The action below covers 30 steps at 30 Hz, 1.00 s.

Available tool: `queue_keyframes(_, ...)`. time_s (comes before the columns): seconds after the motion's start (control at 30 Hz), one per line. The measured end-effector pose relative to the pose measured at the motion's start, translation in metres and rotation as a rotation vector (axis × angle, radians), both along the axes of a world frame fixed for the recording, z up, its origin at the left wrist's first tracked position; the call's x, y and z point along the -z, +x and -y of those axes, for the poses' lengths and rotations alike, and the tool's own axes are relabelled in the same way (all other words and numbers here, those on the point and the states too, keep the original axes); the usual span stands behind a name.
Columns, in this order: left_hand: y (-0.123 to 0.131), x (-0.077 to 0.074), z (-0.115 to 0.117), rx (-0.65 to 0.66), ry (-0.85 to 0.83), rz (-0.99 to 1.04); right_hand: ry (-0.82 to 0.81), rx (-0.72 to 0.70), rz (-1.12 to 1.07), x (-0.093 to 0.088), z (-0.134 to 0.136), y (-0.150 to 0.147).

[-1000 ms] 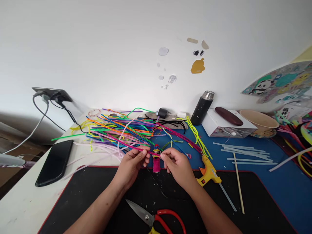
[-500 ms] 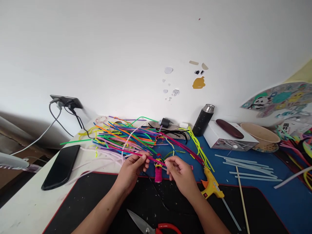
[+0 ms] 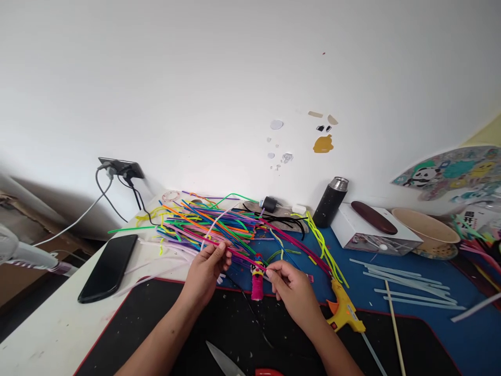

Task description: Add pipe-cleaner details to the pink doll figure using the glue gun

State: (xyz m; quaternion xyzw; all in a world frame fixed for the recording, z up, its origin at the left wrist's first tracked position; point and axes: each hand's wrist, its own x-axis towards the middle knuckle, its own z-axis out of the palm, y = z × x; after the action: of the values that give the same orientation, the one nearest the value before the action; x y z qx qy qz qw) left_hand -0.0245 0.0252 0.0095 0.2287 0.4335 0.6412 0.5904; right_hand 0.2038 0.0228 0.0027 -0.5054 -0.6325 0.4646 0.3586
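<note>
A magenta pipe cleaner is stretched between my two hands, tilting down to the right. My left hand pinches it partway along, and its far end runs left over the pile. At the other end, the fingertips of my right hand are closed on the tip. Just behind and below this strand stands a small figure with a magenta body and a yellow, black, red and blue top. A heap of multicoloured pipe cleaners lies beyond my left hand.
A yellow glue gun rests right of my right hand, near clear glue sticks and a wooden stick. Scissors lie at the front on the black mat. A phone, black flask, white box and bowl surround the area.
The view has shifted slightly, so everything sits a little lower and to the right. My left hand has moved slightly up and away from my right along the pipe cleaner, lengthening the span between them.
</note>
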Motion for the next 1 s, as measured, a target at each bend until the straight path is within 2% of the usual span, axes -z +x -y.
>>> queue_keyframes(0.1, -0.003, -0.001, -0.001, -0.020, 0.021, -0.085, -0.025, 0.026, -0.066, 0.001, 0.000, 0.000)
queue_keyframes(0.23, -0.005, -0.001, -0.001, -0.012, 0.040, -0.296, -0.052, 0.070, -0.151, -0.002, -0.001, 0.002)
queue_keyframes(0.43, -0.009, 0.009, -0.004, 0.052, 0.028, -0.565, -0.108, 0.147, -0.282, -0.008, -0.004, 0.003)
queue_keyframes(0.6, -0.012, 0.017, -0.005, 0.097, 0.012, -0.677, -0.122, 0.196, -0.367, -0.009, -0.005, 0.004)
queue_keyframes(0.73, -0.009, 0.015, -0.002, 0.113, -0.040, -0.805, -0.114, 0.213, -0.397, -0.007, -0.006, 0.004)
queue_keyframes(0.87, -0.005, 0.008, 0.000, 0.131, -0.055, -0.801, -0.114, 0.188, -0.420, -0.007, -0.005, 0.005)
queue_keyframes(1.0, -0.004, 0.003, -0.002, 0.168, -0.048, -0.644, -0.119, 0.155, -0.464, -0.009, -0.005, 0.007)
